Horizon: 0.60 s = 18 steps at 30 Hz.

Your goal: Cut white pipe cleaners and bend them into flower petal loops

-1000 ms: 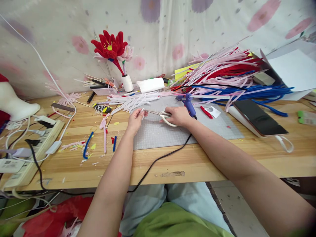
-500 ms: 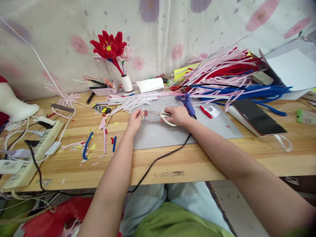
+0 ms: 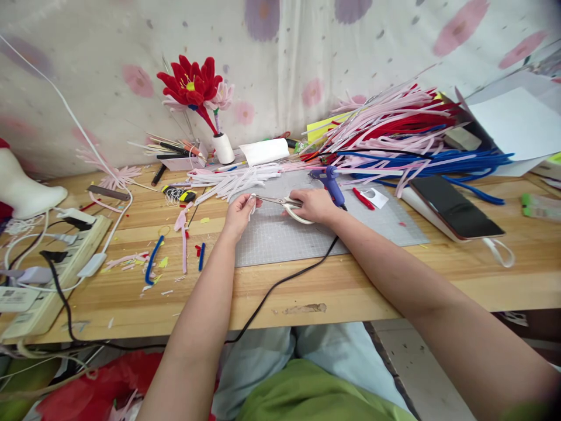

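Over the left part of the grey cutting mat point(image 3: 272, 245), my left hand point(image 3: 239, 216) pinches a small white piece point(image 3: 253, 202). My right hand point(image 3: 313, 206) is closed round the pale handles of a pair of scissors point(image 3: 293, 210). Their metal blades point left and reach the white piece at my left fingertips. Just behind my right hand lies a purple glue gun point(image 3: 332, 186). White fuzzy stems point(image 3: 245, 180) lie beyond my left hand.
A power strip point(image 3: 65, 275) with cables stands at the left. Blue stems point(image 3: 153, 260) and scraps lie left of the mat. A red flower point(image 3: 190, 85) stands behind. Stem bundles point(image 3: 394, 128) and a phone point(image 3: 456, 207) are at the right. A black cord point(image 3: 272, 292) crosses the front.
The whole view has shifted slightly, with the table things a little further left. Both hands keep nearly the same pose, with the scissors still at the white piece.
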Tool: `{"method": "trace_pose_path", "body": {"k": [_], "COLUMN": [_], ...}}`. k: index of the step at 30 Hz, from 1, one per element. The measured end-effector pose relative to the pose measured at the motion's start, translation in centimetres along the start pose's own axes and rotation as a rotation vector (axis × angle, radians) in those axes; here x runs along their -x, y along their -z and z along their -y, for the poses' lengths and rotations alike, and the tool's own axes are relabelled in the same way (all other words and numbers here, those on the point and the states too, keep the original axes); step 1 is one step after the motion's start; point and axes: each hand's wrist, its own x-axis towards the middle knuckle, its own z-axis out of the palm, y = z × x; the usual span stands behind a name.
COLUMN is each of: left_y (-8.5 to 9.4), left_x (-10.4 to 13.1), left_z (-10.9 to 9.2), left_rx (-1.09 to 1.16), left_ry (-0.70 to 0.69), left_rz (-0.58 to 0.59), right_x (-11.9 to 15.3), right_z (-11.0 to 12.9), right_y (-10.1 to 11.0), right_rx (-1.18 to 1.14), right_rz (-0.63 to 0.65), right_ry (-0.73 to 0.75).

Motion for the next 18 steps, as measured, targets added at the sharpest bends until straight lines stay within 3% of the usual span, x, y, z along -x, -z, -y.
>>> {"method": "trace_pose_path", "body": {"k": [18], "left_y": [-0.12], "left_x": [0.16], "left_z": [-0.22], "left_rx": [-0.017], "left_ry": [0.013], "left_rz": [0.004], "right_x": [-0.01], "right_z": [-0.22], "right_y": [-0.13], "right_rx": [-0.006], "right_rz": [-0.01], "right_ry": [0.002]}}
